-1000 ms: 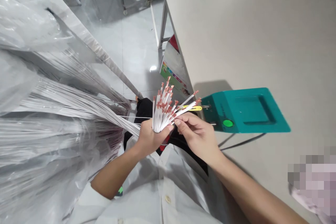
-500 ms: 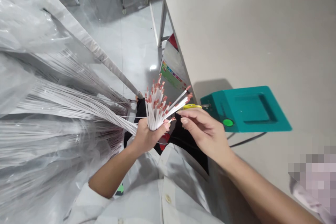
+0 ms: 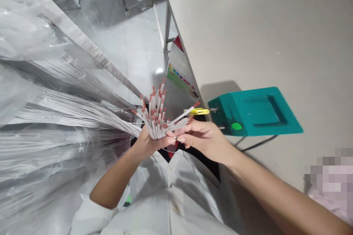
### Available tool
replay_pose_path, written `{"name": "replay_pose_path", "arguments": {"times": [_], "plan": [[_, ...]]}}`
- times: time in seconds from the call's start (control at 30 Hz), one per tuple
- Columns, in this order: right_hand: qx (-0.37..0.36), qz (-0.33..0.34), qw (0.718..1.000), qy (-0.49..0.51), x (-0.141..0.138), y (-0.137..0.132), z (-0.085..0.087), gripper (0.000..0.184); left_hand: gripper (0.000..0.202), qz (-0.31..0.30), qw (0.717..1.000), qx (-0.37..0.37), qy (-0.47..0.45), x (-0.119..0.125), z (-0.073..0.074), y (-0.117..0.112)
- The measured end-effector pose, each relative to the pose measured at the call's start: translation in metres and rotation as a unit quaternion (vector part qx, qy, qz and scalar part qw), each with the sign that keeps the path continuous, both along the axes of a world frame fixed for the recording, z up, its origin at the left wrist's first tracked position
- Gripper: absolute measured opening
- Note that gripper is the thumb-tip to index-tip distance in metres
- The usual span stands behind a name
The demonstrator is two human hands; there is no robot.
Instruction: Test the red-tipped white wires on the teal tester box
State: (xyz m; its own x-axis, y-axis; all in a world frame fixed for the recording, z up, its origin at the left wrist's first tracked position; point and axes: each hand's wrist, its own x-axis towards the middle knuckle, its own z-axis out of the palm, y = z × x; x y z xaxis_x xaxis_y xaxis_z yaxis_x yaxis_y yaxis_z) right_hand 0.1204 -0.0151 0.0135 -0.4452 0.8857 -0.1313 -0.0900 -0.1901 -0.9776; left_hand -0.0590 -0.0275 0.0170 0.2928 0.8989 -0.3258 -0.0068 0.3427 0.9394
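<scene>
My left hand is closed round a bunch of thin white wires with reddish tips, which fan out upward from the fist. My right hand pinches a few of those wires at the right edge of the fan, fingertips close to my left thumb. The wires run back to the left into a large sheaf of white wires lying under clear plastic. Just right of the hands, a teal machine with a green button stands at the edge of a pale table; a yellow piece sticks out of its left side.
Clear plastic sheeting covers the wire sheaves on the left. Below the table leans a colourful printed carton. A grey tiled floor and metal frames show at the top. A black cable trails from the machine.
Both hands and the wire bunch have drifted slightly left and down. My right hand came off the fan, then closed on wires at its right edge. The fan spread wider.
</scene>
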Motion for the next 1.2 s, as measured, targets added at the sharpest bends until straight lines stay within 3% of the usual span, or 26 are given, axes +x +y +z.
{"name": "replay_pose_path", "arguments": {"times": [0.07,0.2,0.4,0.53,0.7,0.9,1.07,1.13,1.2], "plan": [[-0.083,-0.042,0.995,0.047,-0.01,-0.007,-0.005,0.018,0.022,0.019,0.999,-0.037,-0.023,0.001,0.001,-0.001],[-0.165,-0.109,0.974,0.112,-0.025,-0.017,-0.013,0.027,0.021,0.068,0.993,-0.076,-0.061,0.005,0.0,-0.002],[-0.186,-0.132,0.964,0.139,-0.033,-0.019,-0.015,0.026,0.023,0.108,0.984,-0.091,-0.108,0.008,-0.007,-0.004],[-0.105,-0.142,0.976,0.131,-0.031,-0.016,-0.016,0.015,0.02,0.103,0.982,-0.091,-0.131,0.008,-0.014,-0.006],[0.057,-0.189,0.98,0.0,-0.028,-0.013,-0.013,0.009,0.02,0.099,0.986,-0.075,-0.11,0.008,-0.014,-0.006],[0.152,-0.237,0.955,-0.095,-0.028,-0.016,-0.013,0.009,0.018,0.116,0.987,-0.073,-0.087,0.012,-0.014,-0.005],[0.348,-0.154,0.899,-0.218,-0.018,-0.021,-0.02,0.015,0.017,0.168,0.974,-0.082,-0.128,0.015,-0.009,0.001],[0.368,-0.148,0.885,-0.244,-0.012,-0.02,-0.022,0.016,0.017,0.173,0.977,-0.067,-0.107,0.014,-0.007,0.003],[0.322,-0.187,0.897,-0.237,-0.007,-0.018,-0.019,0.015,0.016,0.161,0.985,-0.047,-0.049,0.014,-0.005,0.003]]}}
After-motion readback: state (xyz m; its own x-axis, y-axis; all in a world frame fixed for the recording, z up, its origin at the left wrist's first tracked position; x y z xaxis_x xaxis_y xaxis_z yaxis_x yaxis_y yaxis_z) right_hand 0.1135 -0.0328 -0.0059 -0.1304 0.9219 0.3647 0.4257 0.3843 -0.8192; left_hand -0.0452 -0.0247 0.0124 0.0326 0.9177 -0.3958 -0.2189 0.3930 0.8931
